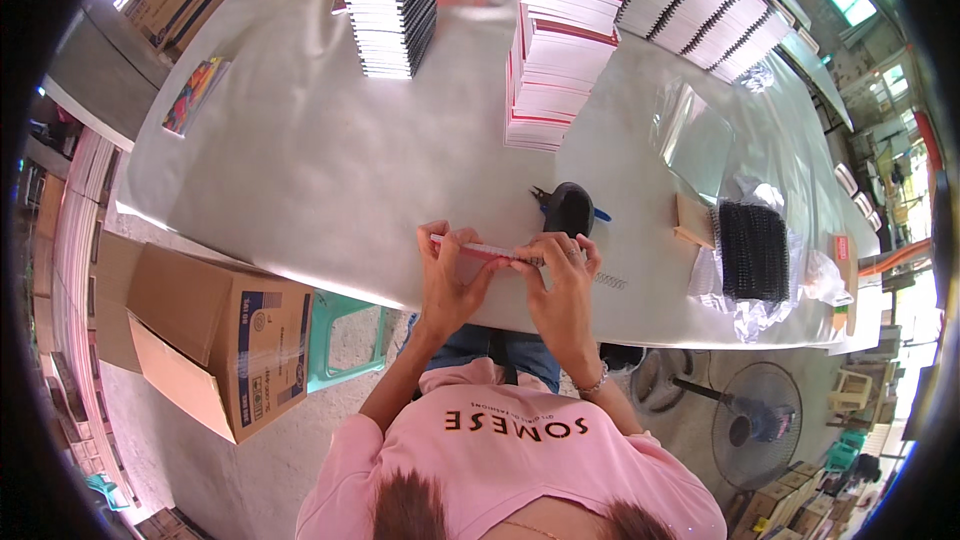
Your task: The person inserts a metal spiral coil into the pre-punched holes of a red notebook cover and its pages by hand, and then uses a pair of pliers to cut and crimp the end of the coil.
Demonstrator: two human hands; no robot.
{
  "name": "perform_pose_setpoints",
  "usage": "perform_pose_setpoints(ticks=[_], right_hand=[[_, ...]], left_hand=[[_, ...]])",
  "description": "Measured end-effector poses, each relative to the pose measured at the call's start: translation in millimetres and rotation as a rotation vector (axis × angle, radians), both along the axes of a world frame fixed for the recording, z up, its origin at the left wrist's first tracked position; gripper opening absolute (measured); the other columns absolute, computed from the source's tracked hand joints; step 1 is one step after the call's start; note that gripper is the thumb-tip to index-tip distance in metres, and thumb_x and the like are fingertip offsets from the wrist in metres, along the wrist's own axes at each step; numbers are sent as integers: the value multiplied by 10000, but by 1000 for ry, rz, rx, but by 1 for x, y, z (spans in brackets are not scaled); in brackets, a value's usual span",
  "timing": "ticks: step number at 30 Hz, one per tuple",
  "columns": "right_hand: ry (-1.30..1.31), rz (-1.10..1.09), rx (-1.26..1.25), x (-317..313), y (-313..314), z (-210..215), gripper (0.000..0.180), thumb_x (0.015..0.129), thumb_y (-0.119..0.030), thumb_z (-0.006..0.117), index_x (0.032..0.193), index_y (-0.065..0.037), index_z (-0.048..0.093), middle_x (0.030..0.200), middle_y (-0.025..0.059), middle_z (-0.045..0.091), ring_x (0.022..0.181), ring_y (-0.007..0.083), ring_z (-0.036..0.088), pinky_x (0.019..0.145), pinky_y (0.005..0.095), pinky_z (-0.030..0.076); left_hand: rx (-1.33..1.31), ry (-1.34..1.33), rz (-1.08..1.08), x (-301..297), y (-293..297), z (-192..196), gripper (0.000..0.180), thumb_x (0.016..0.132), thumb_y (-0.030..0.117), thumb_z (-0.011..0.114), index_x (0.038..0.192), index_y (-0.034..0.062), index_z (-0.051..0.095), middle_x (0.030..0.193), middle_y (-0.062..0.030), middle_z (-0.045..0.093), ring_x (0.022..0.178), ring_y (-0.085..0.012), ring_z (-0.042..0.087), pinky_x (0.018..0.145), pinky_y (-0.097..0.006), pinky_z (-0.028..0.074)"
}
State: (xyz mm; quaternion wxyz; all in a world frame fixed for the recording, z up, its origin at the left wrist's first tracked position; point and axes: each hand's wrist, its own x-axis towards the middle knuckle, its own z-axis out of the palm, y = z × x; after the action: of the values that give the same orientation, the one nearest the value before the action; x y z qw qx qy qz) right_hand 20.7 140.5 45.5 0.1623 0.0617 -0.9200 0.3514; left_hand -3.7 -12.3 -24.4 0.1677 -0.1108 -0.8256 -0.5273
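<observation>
From my remote seat I had both hands together over the table [330, 170], just in from the middle of its near edge, clamped on work. The book [475, 249], thin and reddish, sat edge-on between them: long axis left to right, right end dipping a touch toward the near edge. Left hand [452, 278] had its left end pinched, fingers and thumb; right hand [562, 285] was closed on the coil [611, 281] at the book's right end. Key relation: the coil's loose length stuck out past the right hand, toward the table's right edge, roughly in line with the book, so the right hand was nearer. How far it ran into the book I couldn't tell; fingers hid it. Just beyond the right hand, farside, lay a black object [570, 212], pliers [541, 200] beside it. Spare coils [753, 252] were near the right near corner, well apart from the hands. Red stack [560, 55] stood toward the far edge, ringbound stack [385, 15] left of that.
</observation>
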Motion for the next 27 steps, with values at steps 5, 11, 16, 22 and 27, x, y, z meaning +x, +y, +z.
perform_pose_setpoints(ticks=[5, 11, 16, 22, 27], right_hand=[[-30, -9, 17, 1, -2, -6, 89, 885, -114, 655, 974, -110, 654, 961, 36, 630, 973, 230, 591, 1053, 474, 258], [-86, 29, 1, -3, -4, 7, 108, 921, -136, 611, 1013, -113, 665, 950, 25, 626, 964, 223, 596, 1052, 487, 248], [-24, 80, 59, -3, 1, -4, 126, 920, -172, 628, 1021, -108, 666, 967, 32, 627, 972, 223, 597, 1051, 487, 249], [-12, 54, 1, -3, -2, -3, 139, 911, -189, 648, 1020, -106, 670, 990, 41, 629, 982, 228, 591, 1039, 473, 264], [-29, 52, 11, -3, 0, -6, 165, 892, -209, 674, 1020, -104, 670, 1018, 54, 616, 1019, 239, 572, 1013, 462, 283]], left_hand=[[-10, 24, 4, 1, -2, -3, 459, 747, 147, 839, 1100, 98, 551, 1106, -181, 418, 1065, -360, 433, 870, -443, 409], [-35, 15, -5, 0, -3, -6, 453, 746, 141, 836, 1099, 99, 555, 1120, -186, 421, 1078, -364, 435, 868, -454, 415], [-8, 1, 15, 3, -1, 1, 454, 743, 148, 841, 1094, 99, 556, 1130, -182, 422, 1076, -363, 440, 871, -458, 417], [-25, -4, 12, 1, -3, -7, 469, 744, 147, 839, 1112, 98, 553, 1133, -181, 423, 1096, -370, 442, 898, -460, 412], [-26, 18, 11, 0, -1, -5, 456, 747, 131, 831, 1110, 97, 556, 1133, -180, 419, 1086, -366, 454, 894, -453, 417]])
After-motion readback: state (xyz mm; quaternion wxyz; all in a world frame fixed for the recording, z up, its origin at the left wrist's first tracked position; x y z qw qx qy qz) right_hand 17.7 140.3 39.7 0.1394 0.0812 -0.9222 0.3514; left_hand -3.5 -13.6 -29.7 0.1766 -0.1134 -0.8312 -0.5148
